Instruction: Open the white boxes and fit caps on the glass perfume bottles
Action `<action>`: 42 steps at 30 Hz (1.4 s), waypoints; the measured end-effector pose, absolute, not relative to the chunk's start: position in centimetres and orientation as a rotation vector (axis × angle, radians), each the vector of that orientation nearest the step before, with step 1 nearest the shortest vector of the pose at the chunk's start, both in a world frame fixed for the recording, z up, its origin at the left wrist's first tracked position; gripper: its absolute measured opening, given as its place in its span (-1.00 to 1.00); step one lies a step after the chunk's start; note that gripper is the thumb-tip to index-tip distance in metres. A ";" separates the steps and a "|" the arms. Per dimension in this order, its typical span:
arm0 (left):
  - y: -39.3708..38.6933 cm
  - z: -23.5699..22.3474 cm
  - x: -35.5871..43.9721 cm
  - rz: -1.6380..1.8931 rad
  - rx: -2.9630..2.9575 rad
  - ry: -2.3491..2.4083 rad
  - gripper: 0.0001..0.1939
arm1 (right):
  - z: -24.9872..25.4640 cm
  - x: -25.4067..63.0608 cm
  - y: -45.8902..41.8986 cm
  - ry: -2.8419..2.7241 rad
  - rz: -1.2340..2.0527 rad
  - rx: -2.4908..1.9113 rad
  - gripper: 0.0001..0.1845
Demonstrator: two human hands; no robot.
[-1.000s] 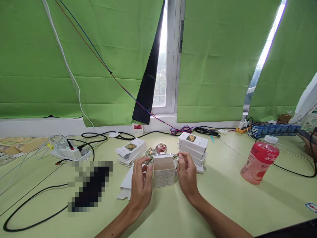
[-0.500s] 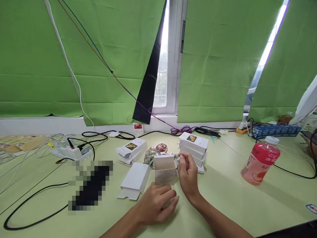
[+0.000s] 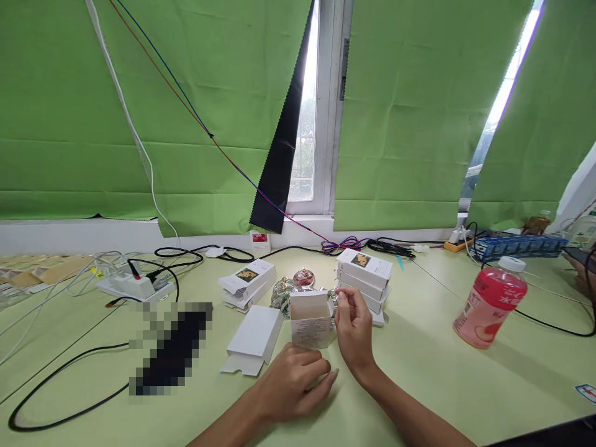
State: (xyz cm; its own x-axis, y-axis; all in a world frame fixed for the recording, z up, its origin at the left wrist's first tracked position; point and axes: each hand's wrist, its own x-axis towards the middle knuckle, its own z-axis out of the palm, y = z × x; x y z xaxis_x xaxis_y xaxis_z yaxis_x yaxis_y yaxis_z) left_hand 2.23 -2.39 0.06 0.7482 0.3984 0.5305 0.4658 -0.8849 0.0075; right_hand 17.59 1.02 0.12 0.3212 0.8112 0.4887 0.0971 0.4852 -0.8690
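An open white cardboard box (image 3: 310, 333) with small grey print stands upright in front of me, its top flap raised. Close below it my left hand (image 3: 300, 383) rests on the table, loosely curled with nothing visible in it. At the box's right side my right hand (image 3: 354, 326) is closed, thumb and fingertips together by the side flap; what they hold, if anything, is hidden. Behind the box lie several shiny round items (image 3: 282, 293) in clear wrapping and a reddish round one (image 3: 304, 277). A plain white box (image 3: 254, 335) lies left with its end flap open.
Stacked white boxes with a flower picture stand at left (image 3: 249, 276) and right (image 3: 365, 267). A pink drink bottle (image 3: 491, 304) is farther right. A power strip (image 3: 133, 282), loose cables and a pixelated dark object (image 3: 172, 351) lie left. Another person's hand (image 3: 584, 273) shows at the right edge.
Almost nothing differs. Both hands and the box keep their places; the view has shifted very slightly.
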 end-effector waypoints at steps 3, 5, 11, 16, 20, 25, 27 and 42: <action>-2.3 -0.1 2.3 -0.874 -2.821 -0.682 -0.65 | 0.1 17.6 1.0 -1.171 0.576 -0.980 -0.66; -2.2 -0.3 2.4 -0.948 -2.805 -0.643 -0.65 | 0.0 17.6 1.0 -1.173 0.575 -0.973 -0.66; -2.2 -0.3 2.2 -1.184 -2.664 -0.550 -0.74 | -0.1 17.6 1.0 -1.188 0.587 -0.954 -0.68; -2.1 0.3 1.2 -1.573 -2.214 -0.648 -0.82 | 0.1 17.5 0.9 -1.193 0.571 -0.964 -0.67; -0.8 1.0 0.1 -1.740 -1.954 -0.936 -0.85 | 0.2 17.5 0.8 -1.190 0.566 -0.977 -0.65; 1.3 2.4 -1.2 -1.382 -1.856 -1.665 -0.86 | 0.0 17.6 0.9 -1.187 0.582 -0.968 -0.67; 1.9 2.5 -1.8 -0.897 -1.951 -1.904 -0.74 | 0.0 17.7 0.9 -1.184 0.584 -0.966 -0.67; 1.9 1.9 -1.0 -0.143 -2.149 -2.367 -0.34 | 0.4 18.3 0.8 -1.190 0.564 -0.965 -0.68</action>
State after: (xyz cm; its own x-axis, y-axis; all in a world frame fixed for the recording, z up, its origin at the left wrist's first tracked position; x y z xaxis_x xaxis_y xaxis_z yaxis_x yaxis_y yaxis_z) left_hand -0.95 1.90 1.85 -0.0972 0.9951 0.0162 0.9898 0.0949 0.1058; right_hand 18.30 0.79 0.35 0.3093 0.8023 0.5105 0.1124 0.5022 -0.8574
